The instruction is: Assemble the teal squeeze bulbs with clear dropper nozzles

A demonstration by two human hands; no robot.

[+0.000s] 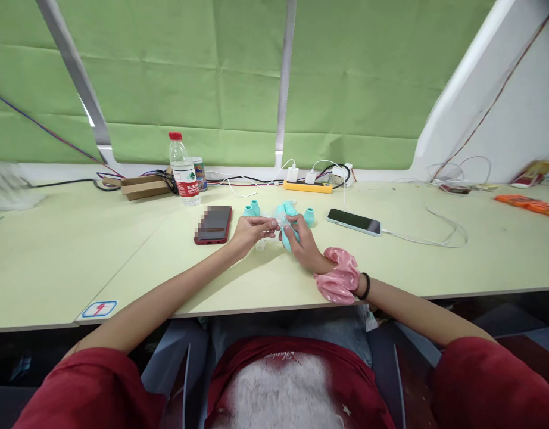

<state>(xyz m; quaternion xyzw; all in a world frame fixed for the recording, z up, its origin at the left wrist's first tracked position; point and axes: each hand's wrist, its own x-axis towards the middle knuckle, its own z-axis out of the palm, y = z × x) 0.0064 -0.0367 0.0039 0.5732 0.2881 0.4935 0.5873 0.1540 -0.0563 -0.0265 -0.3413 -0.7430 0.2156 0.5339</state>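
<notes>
My left hand [252, 233] is closed in a pinch, its fingertips meeting a small translucent whitish piece [281, 219] whose kind I cannot make out. My right hand [303, 243] wraps round a teal rounded plastic part [289, 240] and meets the left fingertips. Just behind the hands lies another glossy teal part [286, 208]. A teal nozzle-shaped piece [309, 217] stands right of them, and two similar teal pieces [252, 208] are on the left. Under the left fingers a clear piece [261, 244] rests on the table.
On the pale table [239, 286], a red-cased phone [214, 224] lies left and a charging phone [353, 221] right. Behind stand a red-capped water bottle [184, 170], a can [199, 173], a cardboard tray [147, 187] and a yellow power strip [307, 186] with cables. Orange items [528, 205] lie far right.
</notes>
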